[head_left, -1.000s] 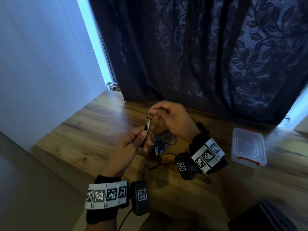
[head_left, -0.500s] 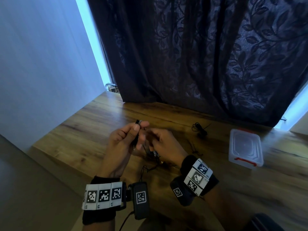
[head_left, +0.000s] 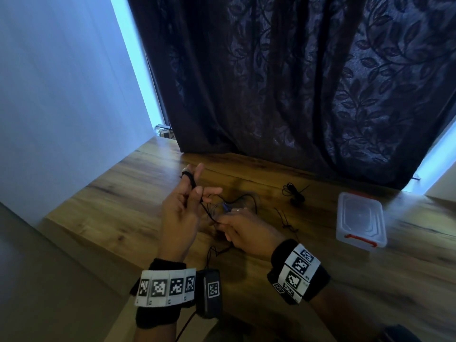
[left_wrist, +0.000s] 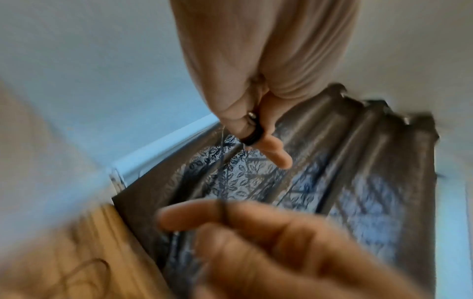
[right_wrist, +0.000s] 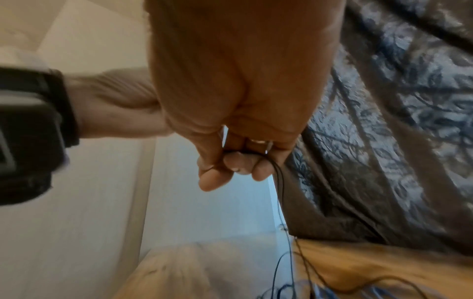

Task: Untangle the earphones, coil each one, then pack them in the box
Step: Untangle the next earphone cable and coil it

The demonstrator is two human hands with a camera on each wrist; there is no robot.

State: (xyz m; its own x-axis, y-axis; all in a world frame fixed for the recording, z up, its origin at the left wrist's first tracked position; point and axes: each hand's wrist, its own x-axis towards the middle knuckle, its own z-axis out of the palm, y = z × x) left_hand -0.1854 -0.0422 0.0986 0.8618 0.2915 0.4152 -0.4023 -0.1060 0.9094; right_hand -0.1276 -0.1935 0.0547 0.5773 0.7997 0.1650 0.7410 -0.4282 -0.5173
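Note:
My left hand (head_left: 191,191) is raised over the wooden table (head_left: 118,213), with a black earphone cable (head_left: 190,180) wound round its fingers and held under the thumb; the loops (left_wrist: 252,134) show in the left wrist view. From there the cable runs down to my right hand (head_left: 222,224), which pinches it (right_wrist: 245,159) between thumb and fingertips. Behind the hands lies a loose tangle of black and blue earphones (head_left: 230,206). A clear plastic box (head_left: 360,223) with red latches and its lid on stands at the right.
A small bundled black earphone (head_left: 293,193) lies near the dark curtain (head_left: 296,82). Another thin black cord (head_left: 286,222) lies between my right hand and the box. The table's left and near edges drop off close to my left wrist.
The hands were close together; now the left has risen and moved away with cable round its fingers. The right has dropped nearer to me, pulling the cable out between them.

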